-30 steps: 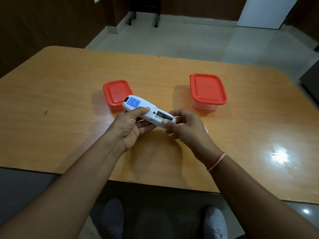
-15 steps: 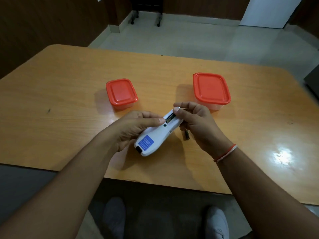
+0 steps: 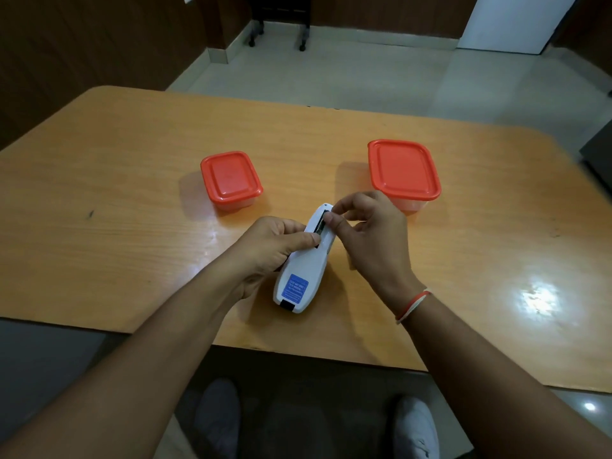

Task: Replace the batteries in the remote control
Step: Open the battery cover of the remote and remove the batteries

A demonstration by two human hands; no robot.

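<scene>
Remote control (image 3: 303,270) is back side up, just over the near part of the table (image 3: 132,193), battery bay open at its far end. Left hand (image 3: 268,250) grips its mid-body, fingers curled around, thumb by the bay. Right hand (image 3: 371,233) has thumb and index fingertips pinched at the bay; can't tell if they hold a battery. Two red-lidded containers behind: small one (image 3: 230,178) left, larger one (image 3: 403,170) right.

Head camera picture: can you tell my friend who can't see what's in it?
A left hand holds a white remote back-up over a wooden table while the right hand fingers its open battery slot. Two orange-lidded boxes sit behind.
</scene>
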